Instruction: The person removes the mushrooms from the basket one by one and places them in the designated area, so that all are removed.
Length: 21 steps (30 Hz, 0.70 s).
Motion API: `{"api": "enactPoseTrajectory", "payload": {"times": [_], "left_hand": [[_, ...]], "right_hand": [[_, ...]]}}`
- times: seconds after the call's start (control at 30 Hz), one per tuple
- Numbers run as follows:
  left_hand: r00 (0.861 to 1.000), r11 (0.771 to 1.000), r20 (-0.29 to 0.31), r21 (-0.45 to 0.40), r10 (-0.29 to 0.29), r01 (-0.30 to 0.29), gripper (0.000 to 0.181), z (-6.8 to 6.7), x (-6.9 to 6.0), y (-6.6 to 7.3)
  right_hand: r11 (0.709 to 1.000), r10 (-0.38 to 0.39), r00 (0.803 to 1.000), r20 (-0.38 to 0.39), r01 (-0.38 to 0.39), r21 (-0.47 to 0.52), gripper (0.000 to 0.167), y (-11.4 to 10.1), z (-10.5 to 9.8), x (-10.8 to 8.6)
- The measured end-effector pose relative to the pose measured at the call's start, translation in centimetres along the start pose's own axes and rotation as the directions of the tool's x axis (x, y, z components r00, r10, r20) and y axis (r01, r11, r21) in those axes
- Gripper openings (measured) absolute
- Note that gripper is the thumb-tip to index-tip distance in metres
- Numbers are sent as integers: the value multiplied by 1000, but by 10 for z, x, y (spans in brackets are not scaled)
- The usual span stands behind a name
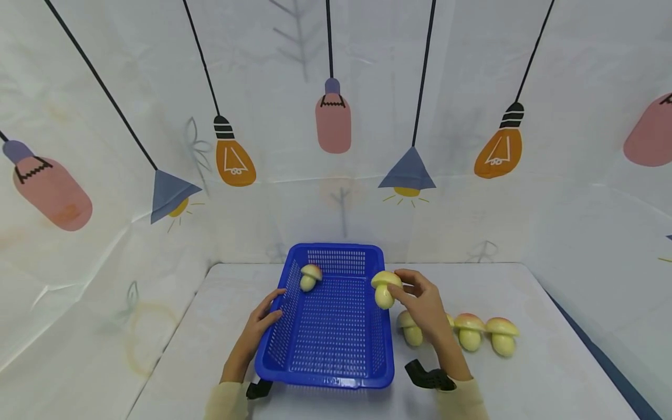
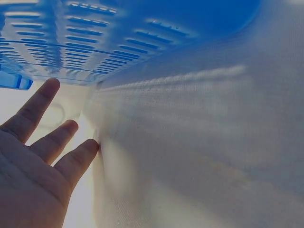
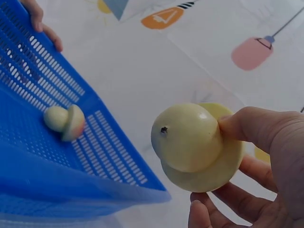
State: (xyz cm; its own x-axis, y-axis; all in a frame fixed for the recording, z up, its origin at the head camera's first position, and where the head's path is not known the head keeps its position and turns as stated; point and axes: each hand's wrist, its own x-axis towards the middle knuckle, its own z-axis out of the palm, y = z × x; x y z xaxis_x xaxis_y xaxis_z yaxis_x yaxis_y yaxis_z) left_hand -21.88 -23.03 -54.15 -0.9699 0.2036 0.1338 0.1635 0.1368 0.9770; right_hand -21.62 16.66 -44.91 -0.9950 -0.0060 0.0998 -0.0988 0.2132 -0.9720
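Note:
A toy mushroom (image 1: pixel 385 287) with a pale yellow cap is pinched between the thumb and fingers of my right hand (image 1: pixel 426 303), at the right rim of the blue plastic basket (image 1: pixel 325 381). In the right wrist view, the rounded stem end of this held mushroom (image 3: pixel 187 137) faces the camera. My left hand (image 1: pixel 257 324) touches the basket's left side near its rim; the left wrist view has three fingers (image 2: pixel 50 147) extended and spread beside the slotted wall. Inside the basket, toward the back left, lies another mushroom (image 1: pixel 311 276) with a reddish cap.
Several more mushrooms lie in a row on the white table (image 1: pixel 546 373) right of the basket, among them one mushroom (image 1: pixel 469 331) with a reddish cap and one partly behind my right hand. A white cloth (image 1: pixel 451 221) printed with lamps hangs behind the table.

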Motion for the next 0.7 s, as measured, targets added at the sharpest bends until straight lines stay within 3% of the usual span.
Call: {"api": "enactPoseTrajectory", "payload": {"times": [0.33, 0.7], "left_hand": [[1000, 1000, -9, -9, 0, 0, 54, 2, 0, 2], [1000, 1000, -4, -11, -2, 2, 54, 2, -1, 1]], "right_hand": [[999, 0, 998, -71, 3, 49, 47, 6, -24, -5], [999, 16, 995, -102, -13, 31, 48, 13, -44, -14]]}}
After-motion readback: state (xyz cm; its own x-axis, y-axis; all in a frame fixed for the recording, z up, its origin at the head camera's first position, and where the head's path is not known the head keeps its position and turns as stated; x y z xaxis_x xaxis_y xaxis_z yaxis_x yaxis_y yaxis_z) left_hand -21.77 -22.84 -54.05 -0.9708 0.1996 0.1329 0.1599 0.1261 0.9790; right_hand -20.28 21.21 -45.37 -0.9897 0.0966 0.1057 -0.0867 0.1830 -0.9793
